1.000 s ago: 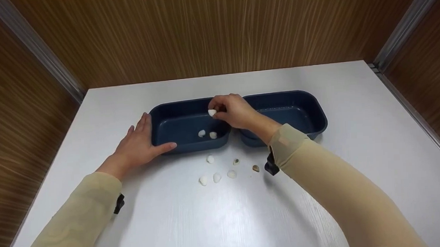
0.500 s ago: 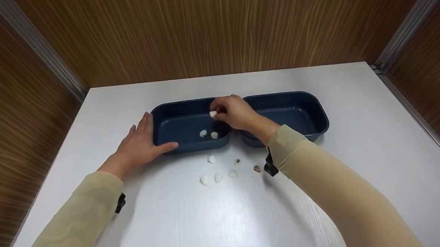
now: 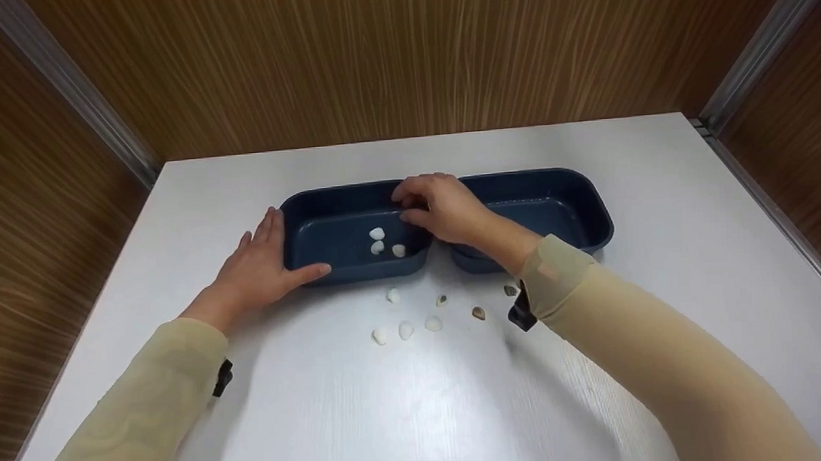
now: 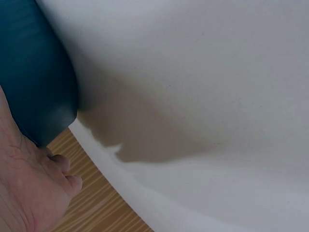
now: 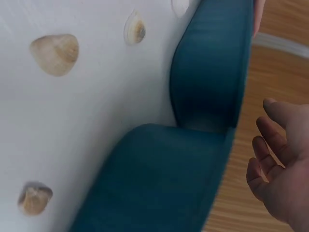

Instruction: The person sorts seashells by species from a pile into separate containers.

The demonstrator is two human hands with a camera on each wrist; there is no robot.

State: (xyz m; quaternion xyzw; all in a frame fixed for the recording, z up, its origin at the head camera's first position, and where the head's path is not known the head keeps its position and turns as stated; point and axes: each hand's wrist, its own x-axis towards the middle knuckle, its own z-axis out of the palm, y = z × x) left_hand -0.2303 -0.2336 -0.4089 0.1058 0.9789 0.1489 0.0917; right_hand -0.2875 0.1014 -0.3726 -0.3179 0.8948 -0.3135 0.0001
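A white table (image 3: 418,410) with a faint wood grain fills the scene, backed by brown striped wood panelling (image 3: 389,58). On it stand two dark blue trays, smooth plastic with rounded corners, set end to end so that their long axes run left to right across the table. The left tray (image 3: 314,252) touches the right tray (image 3: 562,210) at their short ends.

The left hand (image 3: 260,268) lies flat against the left tray's outer left end, fingers straight along the wall and thumb stretched along the near wall. The right hand (image 3: 444,205) hangs over the seam between the trays, above the left tray's right end, fingers loosely bent and apart, holding nothing.

Three small white shells lie close together on the left tray's floor, towards its right end, just left of and below the right hand; the newest-looking one (image 3: 377,233) is the farthest back.

More shells lie loose on the table in front of the trays: four white ones (image 3: 406,330) and three small brownish ones (image 3: 478,313), ridged and fan-shaped in the right wrist view.
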